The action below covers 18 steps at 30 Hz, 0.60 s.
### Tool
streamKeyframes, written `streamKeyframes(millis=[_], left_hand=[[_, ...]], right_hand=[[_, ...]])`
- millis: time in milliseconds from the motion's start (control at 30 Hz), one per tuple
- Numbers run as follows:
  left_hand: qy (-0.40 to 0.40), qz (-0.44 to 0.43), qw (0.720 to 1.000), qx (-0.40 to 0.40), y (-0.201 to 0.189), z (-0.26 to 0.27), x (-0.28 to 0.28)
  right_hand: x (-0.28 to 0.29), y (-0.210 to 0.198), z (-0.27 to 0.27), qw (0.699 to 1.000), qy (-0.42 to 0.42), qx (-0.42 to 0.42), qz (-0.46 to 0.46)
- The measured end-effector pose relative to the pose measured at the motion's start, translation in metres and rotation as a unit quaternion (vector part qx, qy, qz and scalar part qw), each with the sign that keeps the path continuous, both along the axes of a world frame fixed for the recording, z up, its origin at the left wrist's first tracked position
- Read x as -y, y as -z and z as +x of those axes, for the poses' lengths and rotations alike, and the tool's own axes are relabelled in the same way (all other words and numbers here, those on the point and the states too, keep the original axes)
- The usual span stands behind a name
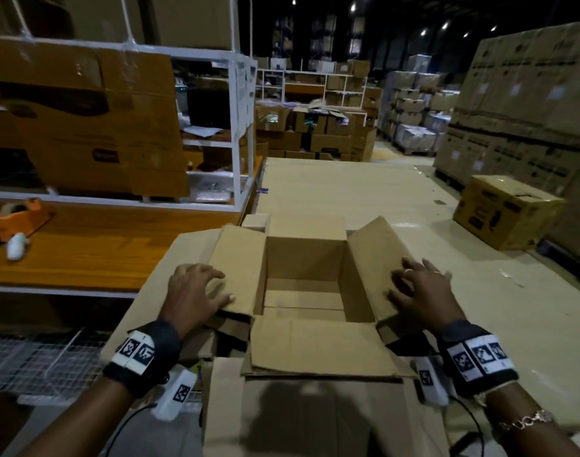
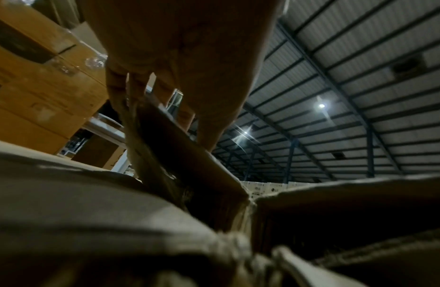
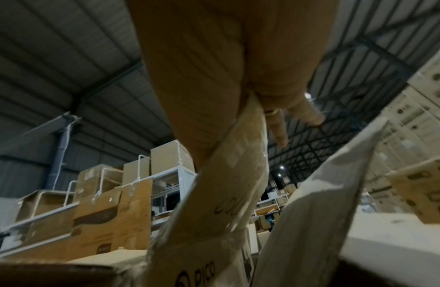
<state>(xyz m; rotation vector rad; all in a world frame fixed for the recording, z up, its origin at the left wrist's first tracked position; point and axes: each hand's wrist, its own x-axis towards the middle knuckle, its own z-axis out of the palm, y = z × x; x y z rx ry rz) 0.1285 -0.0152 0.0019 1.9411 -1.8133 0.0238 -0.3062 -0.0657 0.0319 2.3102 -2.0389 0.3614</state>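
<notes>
Fingers point(image 1: 216, 275) of the left hand point(image 1: 193, 291) lie spread and lightly bent on top of the left flap point(image 1: 239, 258) of the cardboard box point(image 1: 303, 285), holding nothing, thumb along the flap's near edge. The right hand point(image 1: 420, 291) mirrors it: straight, splayed fingers point(image 1: 407, 275) press on the right flap point(image 1: 371, 258), which tilts upward (the right wrist view shows this flap rising to the palm between thumb and fingers).

One box, open, in the near middle, between the two hands. It has four flaps: the near flap point(image 1: 318, 344) folded out flat towards the person, the far flap point(image 1: 306, 227) standing up. The box rests on pale cardboard just right of the orange worktop point(image 1: 84, 255).

On the worktop's far left sit one orange tape dispenser point(image 1: 16, 219) and one small white object point(image 1: 16, 245), touching or nearly so. One printed carton point(image 1: 506, 212) stands on the floor, far right.
</notes>
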Motion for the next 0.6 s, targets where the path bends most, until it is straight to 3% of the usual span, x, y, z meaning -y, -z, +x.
streamKeyframes(millis=[67, 133, 467, 600], left_hand=[[-0.007, 0.02, 0.999, 0.04, 0.001, -0.011, -0.003], [0.003, 0.037, 0.999, 0.036, 0.004, -0.017, -0.006], [-0.001, 0.096, 0.994, 0.061, 0.011, -0.034, -0.013], [-0.008, 0.126, 0.989, 0.081, -0.003, -0.045, -0.01]], right_hand=[[-0.002, 0.002, 0.004, 0.995, 0.032, -0.089, 0.028], [-0.006, 0.007, 0.011, 0.99, 0.052, -0.12, 0.044], [0.005, 0.035, 0.019, 0.983, 0.054, -0.03, 0.173], [0.005, 0.028, 0.025, 0.981, 0.065, -0.041, 0.178]])
